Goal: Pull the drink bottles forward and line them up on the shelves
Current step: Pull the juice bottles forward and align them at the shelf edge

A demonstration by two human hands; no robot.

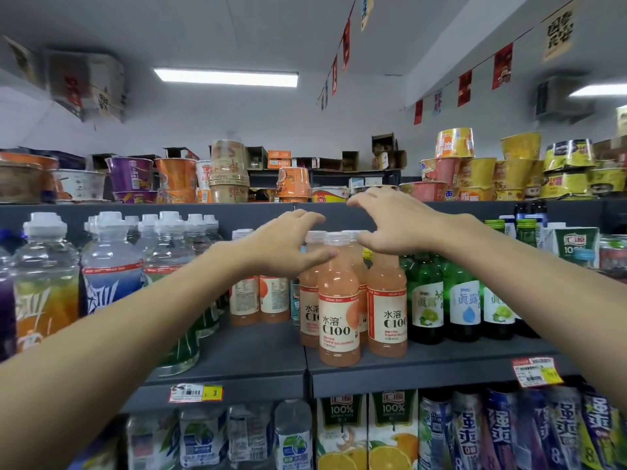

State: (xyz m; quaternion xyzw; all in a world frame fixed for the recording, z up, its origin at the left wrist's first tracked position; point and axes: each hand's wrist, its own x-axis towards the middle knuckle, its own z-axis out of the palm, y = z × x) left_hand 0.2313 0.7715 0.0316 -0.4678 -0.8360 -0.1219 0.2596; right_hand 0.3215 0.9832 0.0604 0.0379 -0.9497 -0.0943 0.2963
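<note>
1. Spanning the whole view, the dark grey shelf (pixel 424 362) is flat, matte metal with a price-tag rail along its front lip; it holds the drinks at chest height, with cup noodle tubs (pixel 227 171) stacked on the board above.
2. Standing at the far left, the clear sports bottles (pixel 45 273) are ribbed, glossy plastic with chunky white caps, already near the front edge.
3. Clustering in the middle of the shelf, the pink C100 bottles (pixel 339 313) are smooth, waisted plastic with white caps and cream labels. Several sit close to the lip on the right-hand bay, while two more (pixel 259 300) remain further back on the left bay, labels turned away, so that row likely still needs pulling forward.
4. Lining up just right of the pink group, the green glass bottles (pixel 463 300) are slim, shiny and dark, their labels facing out.
5. Reaching over the pink caps, the left hand (pixel 281 245) is spread, fingers curled and apart, thumb near the neck of the front bottle; I cannot tell whether it touches.
6. Hovering opposite, the right hand (pixel 393 225) is also spread wide and grips nothing, palm above the caps. Judging by this, both hands are positioned to bracket the cluster and square it up.
</note>
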